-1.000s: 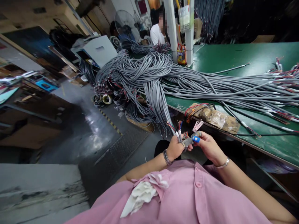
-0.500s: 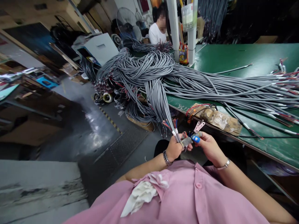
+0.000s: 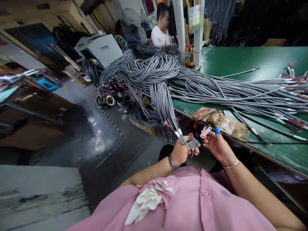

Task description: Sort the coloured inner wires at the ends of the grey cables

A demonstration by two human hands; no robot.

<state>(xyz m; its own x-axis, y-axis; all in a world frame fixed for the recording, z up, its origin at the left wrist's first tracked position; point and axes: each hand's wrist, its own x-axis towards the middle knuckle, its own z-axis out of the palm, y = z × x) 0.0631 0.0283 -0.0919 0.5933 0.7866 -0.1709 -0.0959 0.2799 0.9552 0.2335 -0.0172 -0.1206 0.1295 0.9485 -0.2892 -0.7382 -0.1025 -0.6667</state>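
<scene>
Your right hand draws away from the left, its thumb lifted in a blue cap, where half a second earlier the two meet over the wire ends. Its fingers curl loosely, released from the wires; whether they touch the pink clip beside them cannot be told. Your left hand stays clenched around the grey cables in front of your shirt, their white-sleeved tips rising above the fist. The near edge of the bench slants just past your right hand; the floor lies open to your left. On the white post hangs a pouch, something yellow showing above it, and lower down a yellow packet, its contents hidden. A taped block sits at the bench edge, near your right hand. A heap of cabling covers the bench's left end and spills toward you. Beyond it, a person in white is near a fan.
</scene>
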